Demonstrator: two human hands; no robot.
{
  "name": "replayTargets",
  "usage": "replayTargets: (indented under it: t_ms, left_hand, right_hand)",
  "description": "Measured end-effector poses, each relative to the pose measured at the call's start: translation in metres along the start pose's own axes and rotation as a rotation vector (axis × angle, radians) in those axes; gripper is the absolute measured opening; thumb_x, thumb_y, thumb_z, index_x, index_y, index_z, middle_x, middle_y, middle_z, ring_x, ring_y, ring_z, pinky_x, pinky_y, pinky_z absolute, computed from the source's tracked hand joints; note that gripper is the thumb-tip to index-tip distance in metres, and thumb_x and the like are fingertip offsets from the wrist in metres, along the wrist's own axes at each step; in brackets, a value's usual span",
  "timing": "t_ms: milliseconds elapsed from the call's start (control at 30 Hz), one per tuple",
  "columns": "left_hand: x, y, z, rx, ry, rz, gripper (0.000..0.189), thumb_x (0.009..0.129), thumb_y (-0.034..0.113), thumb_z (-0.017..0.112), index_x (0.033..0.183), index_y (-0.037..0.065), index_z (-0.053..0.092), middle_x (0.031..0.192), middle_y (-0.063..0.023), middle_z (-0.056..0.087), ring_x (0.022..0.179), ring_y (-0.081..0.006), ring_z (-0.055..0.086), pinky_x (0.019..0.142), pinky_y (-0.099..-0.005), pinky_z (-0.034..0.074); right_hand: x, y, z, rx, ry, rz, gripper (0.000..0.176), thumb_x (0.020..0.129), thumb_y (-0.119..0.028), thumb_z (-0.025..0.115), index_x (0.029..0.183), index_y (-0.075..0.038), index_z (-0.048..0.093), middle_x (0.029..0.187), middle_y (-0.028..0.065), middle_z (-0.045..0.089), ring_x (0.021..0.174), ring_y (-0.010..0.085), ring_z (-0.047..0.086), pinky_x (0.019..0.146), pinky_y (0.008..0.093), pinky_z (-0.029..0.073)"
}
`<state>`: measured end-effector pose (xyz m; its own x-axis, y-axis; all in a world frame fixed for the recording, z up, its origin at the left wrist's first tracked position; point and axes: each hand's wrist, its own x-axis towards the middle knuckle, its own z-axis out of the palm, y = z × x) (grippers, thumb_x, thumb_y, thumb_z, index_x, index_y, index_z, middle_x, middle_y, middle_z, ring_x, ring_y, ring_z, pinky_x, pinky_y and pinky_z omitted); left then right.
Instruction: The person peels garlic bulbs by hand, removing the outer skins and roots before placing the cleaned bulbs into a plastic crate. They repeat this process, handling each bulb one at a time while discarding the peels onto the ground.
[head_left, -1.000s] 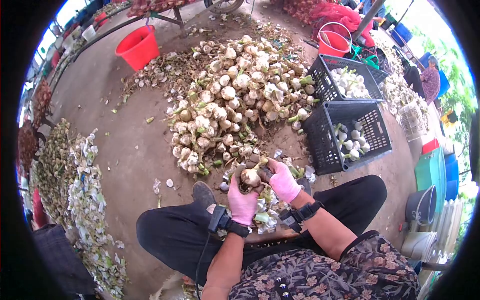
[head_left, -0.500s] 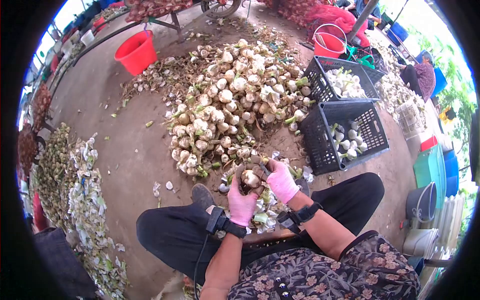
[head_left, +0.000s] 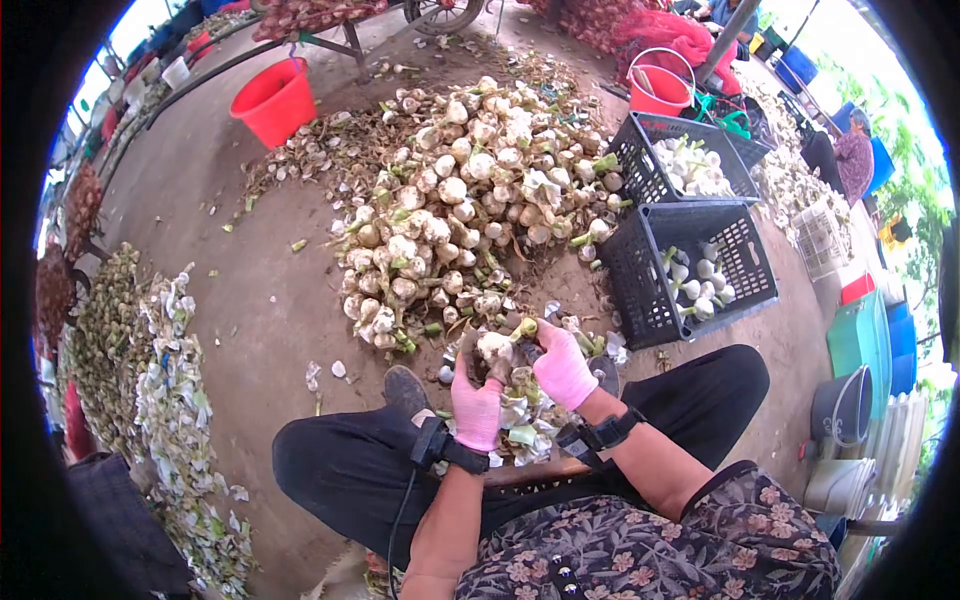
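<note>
A garlic bulb (head_left: 494, 347) is being held up between two pink-gloved hands, just ahead of the knees. It is being gripped from below by the left hand (head_left: 477, 398), whose fingers are being curled around its dirty underside. Its green stem stub is being pinched by the fingertips of the right hand (head_left: 563, 368), which is being held narrow on that stub. Whether a blade is being used cannot be told.

From how things lie, the work is being judged well short of its end. Just beyond both hands, a large heap (head_left: 470, 190) of unstripped bulbs is being left to do: round, lumpy and earth-stained, with dry roots and green stubs. To the right of the right hand, a black lattice crate (head_left: 638, 285) is being filled with clean white bulbs, and only part of its bottom is being covered. Beyond it, a second crate (head_left: 645, 165) is being filled higher. Directly beneath the hands, papery white and pale green skins (head_left: 520, 425) are being piled loosely between the legs. Well off to the left of the left hand, a long drift of husks (head_left: 165, 400) is being heaped on the bare concrete floor.
</note>
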<state>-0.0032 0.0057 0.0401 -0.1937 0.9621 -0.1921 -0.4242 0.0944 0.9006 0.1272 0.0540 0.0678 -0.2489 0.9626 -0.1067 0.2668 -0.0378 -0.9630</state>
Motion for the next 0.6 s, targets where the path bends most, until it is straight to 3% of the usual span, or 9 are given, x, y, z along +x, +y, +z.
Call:
replayTargets:
  t_ms: [67,133,200,267,333,367,467,500,600]
  left_hand:
    - [0.002,-0.007,-0.003,0.072,0.033,0.064,0.045,0.09,0.007,0.056,0.132,0.0,0.041,0.12,-0.0082,0.054,0.105,-0.0151,0.054,0.092,-0.0267,0.043]
    - [0.012,-0.027,-0.022,0.035,0.042,-0.041,0.039,0.097,0.022,0.047,0.126,-0.004,0.047,0.115,-0.0093,0.056,0.101,-0.0147,0.055,0.088,-0.0261,0.044]
    - [0.021,-0.04,-0.041,-0.173,0.034,-0.279,0.037,0.098,0.022,0.045,0.123,-0.005,0.049,0.112,-0.0096,0.058,0.099,-0.0148,0.055,0.086,-0.0266,0.044]
    - [0.021,-0.049,-0.041,-0.132,0.094,-0.23,0.03,0.097,0.017,0.044,0.117,-0.004,0.053,0.109,-0.0088,0.059,0.096,-0.0149,0.056,0.085,-0.0268,0.045]
    - [0.017,-0.052,-0.034,0.056,0.098,-0.023,0.026,0.097,0.016,0.043,0.112,-0.003,0.053,0.105,-0.0087,0.059,0.092,-0.0148,0.056,0.085,-0.0274,0.045]
    - [0.011,-0.033,-0.02,0.032,0.104,-0.031,0.026,0.091,0.013,0.055,0.112,-0.001,0.053,0.106,-0.0097,0.058,0.093,-0.0145,0.056,0.086,-0.0282,0.045]
    - [-0.003,-0.013,0.005,0.301,0.028,0.11,0.038,0.081,0.007,0.068,0.115,0.0,0.052,0.107,-0.0104,0.058,0.097,-0.0151,0.056,0.086,-0.0285,0.045]
    - [-0.003,-0.002,0.008,0.237,0.003,-0.002,0.052,0.072,0.001,0.075,0.118,0.001,0.05,0.11,-0.0104,0.058,0.099,-0.0154,0.056,0.085,-0.0275,0.046]
    - [-0.001,0.009,0.007,0.182,-0.099,-0.159,0.054,0.072,-0.001,0.073,0.12,0.001,0.048,0.111,-0.0095,0.057,0.099,-0.0148,0.057,0.084,-0.0263,0.047]
  right_hand:
    - [0.002,0.018,0.002,-0.216,0.049,0.015,0.048,0.071,0.014,0.039,0.115,0.004,0.056,0.103,0.0177,0.065,0.097,0.0204,0.062,0.086,0.0287,0.046]
    - [-0.005,0.014,0.003,-0.273,0.059,-0.043,0.046,0.07,0.013,0.039,0.111,0.005,0.057,0.097,0.0196,0.065,0.093,0.0226,0.063,0.082,0.0294,0.046]
    - [-0.014,0.004,0.001,-0.333,0.071,-0.101,0.043,0.069,0.012,0.039,0.107,0.005,0.058,0.092,0.0215,0.065,0.088,0.0247,0.064,0.078,0.0302,0.047]
    - [-0.02,-0.006,-0.004,-0.434,-0.024,0.004,0.039,0.067,0.011,0.041,0.101,0.006,0.058,0.087,0.024,0.063,0.084,0.0283,0.063,0.073,0.032,0.046]
    - [-0.019,-0.006,-0.006,-0.369,0.008,0.011,0.039,0.067,0.01,0.042,0.102,0.007,0.058,0.086,0.0242,0.063,0.083,0.0303,0.063,0.073,0.0331,0.046]
    - [-0.018,-0.005,-0.008,-0.307,0.04,0.015,0.039,0.066,0.009,0.043,0.103,0.007,0.057,0.085,0.0245,0.062,0.082,0.0323,0.062,0.072,0.0342,0.046]
    - [-0.018,0.005,-0.009,-0.35,0.137,-0.049,0.041,0.066,0.007,0.047,0.106,0.007,0.056,0.085,0.0254,0.062,0.084,0.0374,0.06,0.073,0.0381,0.046]
    - [-0.017,0.005,-0.009,-0.377,0.119,-0.019,0.041,0.069,0.003,0.049,0.11,0.004,0.056,0.092,0.0261,0.061,0.091,0.0384,0.059,0.078,0.0402,0.046]
    - [-0.011,0.007,-0.007,-0.463,0.129,0.026,0.042,0.072,-0.001,0.051,0.113,0.001,0.055,0.097,0.0256,0.061,0.096,0.0401,0.058,0.083,0.0434,0.046]
